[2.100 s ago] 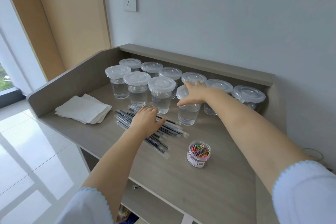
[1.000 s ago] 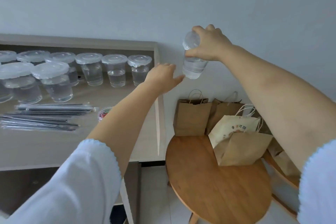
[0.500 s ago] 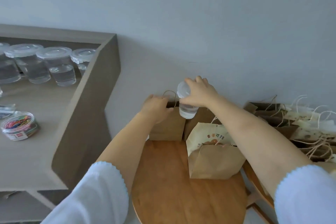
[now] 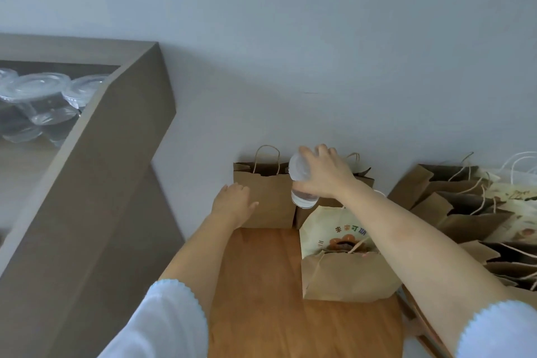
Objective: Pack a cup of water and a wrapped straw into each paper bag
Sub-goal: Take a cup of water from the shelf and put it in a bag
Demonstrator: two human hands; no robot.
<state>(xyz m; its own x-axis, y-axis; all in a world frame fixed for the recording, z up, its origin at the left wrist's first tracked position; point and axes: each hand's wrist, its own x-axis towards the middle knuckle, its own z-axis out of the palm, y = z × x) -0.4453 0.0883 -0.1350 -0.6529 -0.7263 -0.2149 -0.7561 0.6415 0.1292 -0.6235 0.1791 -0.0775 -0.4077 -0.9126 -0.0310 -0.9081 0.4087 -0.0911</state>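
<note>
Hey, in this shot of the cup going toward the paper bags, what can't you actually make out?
Head view only:
- Inside of the upright brown paper bag: its front wall hides it.
- Left hand grip: seen from behind, contact with the bag is unclear.
- Clear lidded cup of water: the right hand covers much of it.
- Wrapped straw: none visible.
- Lidded cups on the grey counter: blurred.
- Bag pile: cut off at the right edge.

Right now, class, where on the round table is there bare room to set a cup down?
Bare wood lies at the front of the round table, left of the front paper bag. The back edge is crowded with standing bags; the right is heaped with flat bags.
</note>
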